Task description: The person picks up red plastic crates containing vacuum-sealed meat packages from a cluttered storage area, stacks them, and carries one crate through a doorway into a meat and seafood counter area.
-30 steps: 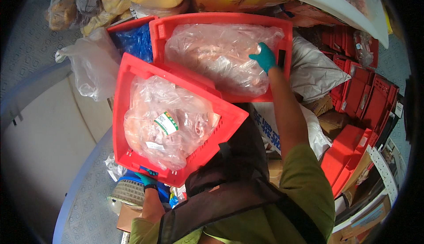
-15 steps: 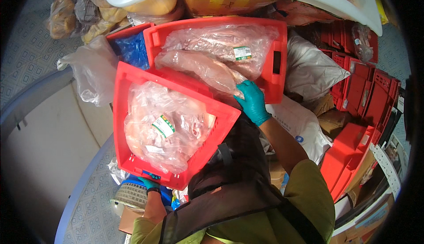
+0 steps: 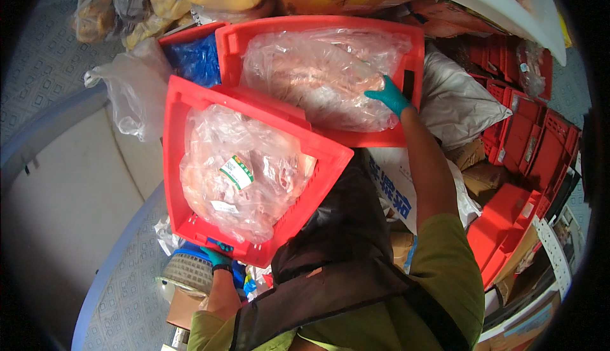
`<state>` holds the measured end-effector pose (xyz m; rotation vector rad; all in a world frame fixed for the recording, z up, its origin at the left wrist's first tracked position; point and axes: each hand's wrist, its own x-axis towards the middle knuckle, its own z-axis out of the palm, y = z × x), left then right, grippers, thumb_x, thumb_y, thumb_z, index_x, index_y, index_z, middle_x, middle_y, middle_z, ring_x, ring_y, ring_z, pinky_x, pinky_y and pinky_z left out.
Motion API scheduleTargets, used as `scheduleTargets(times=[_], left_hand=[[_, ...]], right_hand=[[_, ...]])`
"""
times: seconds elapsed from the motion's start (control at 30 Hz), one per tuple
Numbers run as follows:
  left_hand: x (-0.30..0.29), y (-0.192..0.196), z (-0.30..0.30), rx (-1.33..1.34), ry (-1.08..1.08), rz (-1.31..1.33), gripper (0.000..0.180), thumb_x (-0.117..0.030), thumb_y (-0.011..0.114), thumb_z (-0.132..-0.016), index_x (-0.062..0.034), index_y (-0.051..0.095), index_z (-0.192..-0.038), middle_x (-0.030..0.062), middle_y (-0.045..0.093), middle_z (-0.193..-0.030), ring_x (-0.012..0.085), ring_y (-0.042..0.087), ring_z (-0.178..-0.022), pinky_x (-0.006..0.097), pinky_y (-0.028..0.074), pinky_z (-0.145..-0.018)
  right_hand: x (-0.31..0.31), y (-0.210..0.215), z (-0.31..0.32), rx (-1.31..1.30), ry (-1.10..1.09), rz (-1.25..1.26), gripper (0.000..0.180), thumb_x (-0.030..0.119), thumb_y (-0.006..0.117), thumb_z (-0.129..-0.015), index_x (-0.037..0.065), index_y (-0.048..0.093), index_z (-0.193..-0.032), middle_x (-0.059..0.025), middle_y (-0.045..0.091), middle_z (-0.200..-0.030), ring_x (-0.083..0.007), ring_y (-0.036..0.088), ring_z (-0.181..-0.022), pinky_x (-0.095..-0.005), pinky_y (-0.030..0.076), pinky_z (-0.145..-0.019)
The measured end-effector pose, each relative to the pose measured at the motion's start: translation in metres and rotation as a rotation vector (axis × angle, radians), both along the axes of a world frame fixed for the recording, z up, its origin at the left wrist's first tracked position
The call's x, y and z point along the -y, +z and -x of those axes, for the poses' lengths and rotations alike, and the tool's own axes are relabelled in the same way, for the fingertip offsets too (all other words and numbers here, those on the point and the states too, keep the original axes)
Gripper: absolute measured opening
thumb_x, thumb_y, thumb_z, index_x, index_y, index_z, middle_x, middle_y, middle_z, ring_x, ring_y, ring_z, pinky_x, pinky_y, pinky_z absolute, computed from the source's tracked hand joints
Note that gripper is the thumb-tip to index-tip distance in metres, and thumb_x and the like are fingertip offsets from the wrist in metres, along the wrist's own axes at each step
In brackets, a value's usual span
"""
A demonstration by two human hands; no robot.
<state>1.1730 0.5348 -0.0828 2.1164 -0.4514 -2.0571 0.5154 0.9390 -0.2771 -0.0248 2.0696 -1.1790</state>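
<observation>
My left hand (image 3: 217, 257), in a teal glove, grips the near rim of a tilted red plastic crate (image 3: 173, 160), its fingers hooked through the handle slot. A clear plastic bag of pale raw meat (image 3: 238, 135) with a white-and-green label lies inside. Beyond it, a second red crate (image 3: 416, 52) holds more clear-bagged meat (image 3: 305, 65). My right hand (image 3: 391, 96), gloved alike, is closed on the right end of this bagged meat, near the crate's right wall. The tilted crate overlaps the far crate's near left corner.
At far left are a white plastic bag (image 3: 136, 84) and a crate lined with blue plastic (image 3: 192, 58). A white sack (image 3: 457, 106) and stacked red crates (image 3: 521, 135) stand at right. A white tub rim (image 3: 540, 20) curves across the top. A basket (image 3: 190, 273) sits below my left hand.
My right hand has moved forward and right, bringing the end of the bagged meat deeper into the far crate. The label there is now covered. My left hand keeps its grip.
</observation>
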Motion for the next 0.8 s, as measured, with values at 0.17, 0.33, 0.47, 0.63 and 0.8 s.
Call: scheduleTargets(times=[0.17, 0.33, 0.47, 0.63, 0.8], left_hand=[[-0.001, -0.007, -0.006, 0.046, 0.039, 0.001, 0.088, -0.085, 0.021, -0.078, -0.0165, 0.055, -0.121, -0.0018, 0.058, -0.070, 0.0161, 0.053, -0.063, 0.037, 0.049, -0.070], [0.002, -0.010, -0.012, 0.073, 0.054, 0.001, 0.089, -0.085, 0.021, -0.078, -0.0162, 0.053, -0.124, 0.0000, 0.060, -0.076, 0.0176, 0.055, -0.068, 0.039, 0.049, -0.075], [0.005, -0.010, -0.018, 0.083, 0.051, 0.001, 0.090, -0.085, 0.021, -0.077, -0.0159, 0.052, -0.126, 0.0014, 0.062, -0.081, 0.0188, 0.057, -0.073, 0.041, 0.049, -0.078], [0.009, -0.015, -0.027, 0.057, 0.053, 0.002, 0.092, -0.085, 0.021, -0.077, -0.0157, 0.050, -0.130, 0.0036, 0.062, -0.091, 0.0209, 0.058, -0.082, 0.043, 0.048, -0.083], [0.013, -0.023, -0.032, -0.022, 0.080, 0.012, 0.094, -0.085, 0.021, -0.077, -0.0155, 0.045, -0.134, 0.0063, 0.059, -0.108, 0.0242, 0.056, -0.096, 0.045, 0.046, -0.088]], right_hand=[[0.012, 0.005, 0.005, 0.203, -0.038, 0.110, 0.082, 0.032, 0.084, -0.067, 0.001, 0.046, -0.132, -0.0117, 0.057, -0.124, -0.0218, 0.054, -0.113, -0.0355, 0.043, -0.097], [0.030, 0.035, 0.013, 0.182, 0.035, -0.066, 0.068, 0.038, 0.078, -0.072, 0.001, 0.055, -0.124, -0.0132, 0.063, -0.114, -0.0235, 0.060, -0.104, -0.0354, 0.046, -0.091], [0.055, 0.059, 0.045, -0.017, 0.121, 0.052, 0.061, 0.044, 0.076, -0.072, 0.000, 0.063, -0.113, -0.0155, 0.067, -0.106, -0.0262, 0.064, -0.096, -0.0379, 0.048, -0.085], [0.075, 0.075, 0.100, 0.108, 0.355, -0.204, 0.057, 0.039, 0.073, -0.077, -0.001, 0.060, -0.116, -0.0113, 0.065, -0.108, -0.0215, 0.060, -0.098, -0.0352, 0.045, -0.088], [0.047, 0.076, 0.048, 0.199, 0.215, 0.083, 0.057, 0.028, 0.072, -0.080, 0.001, 0.052, -0.127, -0.0083, 0.058, -0.122, -0.0172, 0.053, -0.109, -0.0324, 0.041, -0.096]])
